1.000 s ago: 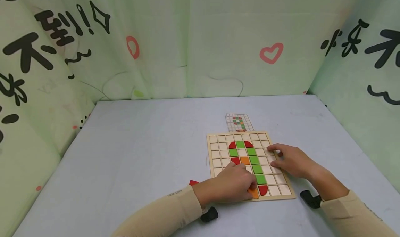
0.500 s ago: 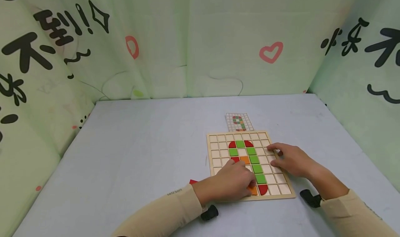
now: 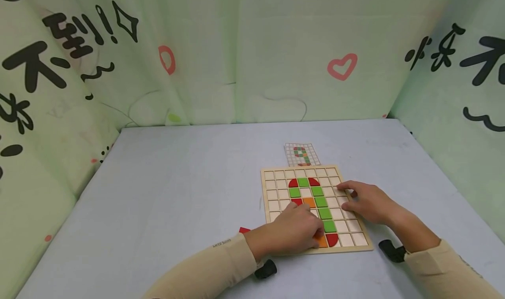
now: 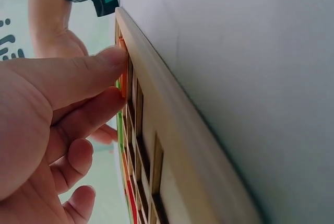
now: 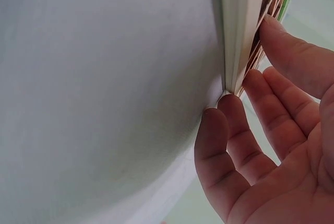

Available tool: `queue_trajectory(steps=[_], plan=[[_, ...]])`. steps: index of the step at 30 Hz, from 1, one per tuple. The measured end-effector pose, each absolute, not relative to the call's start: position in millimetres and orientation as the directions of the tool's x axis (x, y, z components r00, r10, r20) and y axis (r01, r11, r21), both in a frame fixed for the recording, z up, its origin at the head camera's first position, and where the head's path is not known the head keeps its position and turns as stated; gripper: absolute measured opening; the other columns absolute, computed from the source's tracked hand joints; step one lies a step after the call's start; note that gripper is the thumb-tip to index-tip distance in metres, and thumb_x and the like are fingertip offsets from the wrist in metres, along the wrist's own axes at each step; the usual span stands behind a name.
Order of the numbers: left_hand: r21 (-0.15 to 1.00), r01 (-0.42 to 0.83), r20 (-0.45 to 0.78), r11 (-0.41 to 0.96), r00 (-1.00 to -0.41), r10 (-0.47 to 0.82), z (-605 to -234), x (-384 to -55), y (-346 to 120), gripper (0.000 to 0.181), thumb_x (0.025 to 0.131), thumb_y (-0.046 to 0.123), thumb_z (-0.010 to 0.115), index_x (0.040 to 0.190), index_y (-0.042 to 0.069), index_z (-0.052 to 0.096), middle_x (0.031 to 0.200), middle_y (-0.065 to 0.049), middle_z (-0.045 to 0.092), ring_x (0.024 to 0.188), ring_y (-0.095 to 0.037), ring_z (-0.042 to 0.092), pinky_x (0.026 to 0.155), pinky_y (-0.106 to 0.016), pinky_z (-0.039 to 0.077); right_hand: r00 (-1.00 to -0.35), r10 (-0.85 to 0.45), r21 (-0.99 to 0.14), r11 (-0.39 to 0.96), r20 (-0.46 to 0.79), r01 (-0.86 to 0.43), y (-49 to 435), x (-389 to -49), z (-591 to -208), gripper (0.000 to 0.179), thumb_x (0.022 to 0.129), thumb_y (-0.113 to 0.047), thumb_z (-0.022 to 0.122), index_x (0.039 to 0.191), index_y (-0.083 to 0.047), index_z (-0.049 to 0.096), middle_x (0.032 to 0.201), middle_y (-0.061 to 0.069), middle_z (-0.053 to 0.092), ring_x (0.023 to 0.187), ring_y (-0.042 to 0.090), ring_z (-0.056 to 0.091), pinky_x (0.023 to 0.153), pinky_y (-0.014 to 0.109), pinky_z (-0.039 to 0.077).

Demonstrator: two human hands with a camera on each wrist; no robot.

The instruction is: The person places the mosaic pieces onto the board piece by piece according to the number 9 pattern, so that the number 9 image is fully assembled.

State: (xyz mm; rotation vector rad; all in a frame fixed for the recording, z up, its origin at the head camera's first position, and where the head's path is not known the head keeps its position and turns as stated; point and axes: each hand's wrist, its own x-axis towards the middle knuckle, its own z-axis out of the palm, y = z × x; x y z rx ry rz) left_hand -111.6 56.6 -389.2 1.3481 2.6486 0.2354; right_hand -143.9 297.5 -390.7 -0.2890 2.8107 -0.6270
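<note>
In the head view a wooden grid board (image 3: 272, 171) holds green, red and orange tiles in its cells. My left hand (image 3: 292, 231) reaches across its near side; thumb and forefinger pinch an orange tile (image 3: 322, 242) at the bottom row. In the left wrist view those fingertips meet at the orange tile beside the board's rim. A red half-round tile (image 3: 332, 240) sits just right of it. My right hand (image 3: 372, 202) rests on the board's right edge, thumb and forefinger on the top face. The right wrist view shows other fingertips against the board's side. My left hand covers several cells.
Behind the board lies a small pattern card (image 3: 301, 153) with a coloured grid. A red piece (image 3: 244, 230) lies on the white table (image 3: 189, 180), partly behind my left forearm. A printed green curtain (image 3: 256, 49) surrounds the table.
Both hands stay in nearly the same place on the board. The left fingers shift very slightly at the orange tile, which shows a little more than half a second ago.
</note>
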Motion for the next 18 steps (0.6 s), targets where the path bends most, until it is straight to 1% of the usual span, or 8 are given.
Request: queue_trajectory(steps=[10,13,18], plan=[[0.241,0.783,-0.051,0.573,-0.579,0.814,-391.7,-112.5,54.1,0.003,0.091,0.031,0.076,0.093,0.031,0.073,0.076,0.024,0.056,0.083,-0.004,0.043,0.074,-0.024,0.034,-0.951,-0.242,-0.436,0.889,-0.191,-0.139,297.1,-143.2,-391.4,0.051,0.089,-0.019,0.075,0.133,0.001,0.056,0.117,0.022,0.062,0.103,0.038,0.057,0.083,0.053,0.048],[0.252,0.782,-0.051,0.571,-0.578,0.814,-392.2,-113.2,53.4,0.004,0.091,0.028,0.075,0.093,0.031,0.074,0.076,0.025,0.057,0.083,-0.004,0.042,0.075,-0.024,0.034,-0.951,-0.242,-0.438,0.888,-0.194,-0.137,297.3,-142.9,-391.6,0.052,0.089,-0.019,0.075,0.133,0.001,0.056,0.116,0.022,0.062,0.102,0.039,0.057,0.082,0.053,0.048],[0.278,0.776,-0.047,0.566,-0.578,0.815,-392.4,-114.5,52.7,0.004,0.092,0.027,0.074,0.092,0.031,0.073,0.077,0.025,0.057,0.083,-0.004,0.043,0.075,-0.023,0.033,-0.951,-0.244,-0.433,0.89,-0.191,-0.141,297.7,-143.3,-391.7,0.051,0.089,-0.019,0.075,0.132,0.001,0.056,0.116,0.021,0.062,0.101,0.038,0.057,0.081,0.052,0.048]])
